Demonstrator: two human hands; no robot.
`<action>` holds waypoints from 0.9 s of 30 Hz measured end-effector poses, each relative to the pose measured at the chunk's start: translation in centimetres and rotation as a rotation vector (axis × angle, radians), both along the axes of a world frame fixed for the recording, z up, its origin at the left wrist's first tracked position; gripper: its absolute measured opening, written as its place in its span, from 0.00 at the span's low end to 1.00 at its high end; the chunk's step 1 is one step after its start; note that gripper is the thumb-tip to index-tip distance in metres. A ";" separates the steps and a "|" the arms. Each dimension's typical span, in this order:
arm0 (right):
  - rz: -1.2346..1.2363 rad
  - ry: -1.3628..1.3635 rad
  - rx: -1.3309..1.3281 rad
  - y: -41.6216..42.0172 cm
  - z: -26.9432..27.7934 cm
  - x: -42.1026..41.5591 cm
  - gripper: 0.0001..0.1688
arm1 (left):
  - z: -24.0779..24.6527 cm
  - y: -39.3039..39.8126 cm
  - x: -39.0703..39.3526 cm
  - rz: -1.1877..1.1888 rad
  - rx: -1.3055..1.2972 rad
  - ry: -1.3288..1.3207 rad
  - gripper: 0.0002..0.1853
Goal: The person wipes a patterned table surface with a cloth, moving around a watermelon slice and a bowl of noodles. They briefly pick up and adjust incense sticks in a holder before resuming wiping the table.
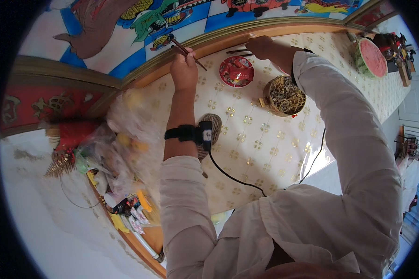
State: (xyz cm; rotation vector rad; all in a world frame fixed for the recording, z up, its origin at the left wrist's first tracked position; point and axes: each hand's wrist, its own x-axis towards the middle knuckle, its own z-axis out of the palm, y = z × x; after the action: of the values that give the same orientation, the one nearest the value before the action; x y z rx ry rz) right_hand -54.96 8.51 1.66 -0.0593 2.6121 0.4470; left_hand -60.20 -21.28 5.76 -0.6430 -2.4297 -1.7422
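Observation:
My left hand [184,68] is closed around a pair of dark chopsticks [178,46] at the back edge of the table. My right hand [260,47] reaches to the wooden ledge at the back; whether it holds anything cannot be told. Beside it, dark sticks [238,51] lie behind a red patterned plate [236,71] that bears red wrapped packets. Nearer to me stands a round golden pot [276,108] filled with brown and yellowish curled pieces, partly under my right forearm. A striped brown oval object [214,122] lies under my left wrist strap.
Plastic bags with yellow fruit [125,139] crowd the left of the patterned tablecloth [244,146]. A cut watermelon [372,58] stands far right beside dark ornaments. A painted panel [181,21] rises behind the wooden ledge [216,47]. Black cables run from my wrist straps.

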 end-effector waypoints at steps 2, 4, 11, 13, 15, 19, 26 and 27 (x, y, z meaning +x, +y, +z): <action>0.055 0.002 -0.070 -1.5 0.2 -0.4 0.23 | -1.1 -1.9 -0.8 0.007 -0.027 0.046 0.06; -0.036 0.079 -0.198 -1.0 -0.2 -0.6 0.22 | -1.4 -2.2 -1.3 -0.003 -0.030 0.052 0.06; 0.185 0.109 -0.086 -0.9 -1.0 -1.1 0.19 | -0.7 -2.3 -1.4 -0.035 -0.099 0.033 0.08; 0.233 0.162 -0.098 -0.5 -0.7 -0.9 0.19 | -0.4 -1.7 -1.6 -0.020 -0.085 -0.052 0.08; 0.209 0.126 -0.100 -0.9 0.2 -0.6 0.17 | -0.3 -1.4 -1.5 -0.021 -0.106 -0.027 0.08; 0.284 0.197 -0.185 -1.5 1.1 -0.7 0.17 | 0.0 -1.3 -1.4 -0.009 -0.181 -0.003 0.08; 0.308 0.211 -0.152 -1.3 2.2 -0.8 0.19 | -0.8 -0.7 -1.7 -0.012 -0.123 0.028 0.07; 0.308 0.236 -0.185 -1.6 2.5 -0.7 0.20 | -0.8 -0.8 -1.7 -0.010 -0.108 0.024 0.06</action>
State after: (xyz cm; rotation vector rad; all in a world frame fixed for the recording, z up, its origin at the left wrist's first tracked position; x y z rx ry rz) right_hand -55.62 6.91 4.18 -0.5039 2.8815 0.3303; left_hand -61.87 -22.12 4.94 -0.6836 -2.5223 -1.6057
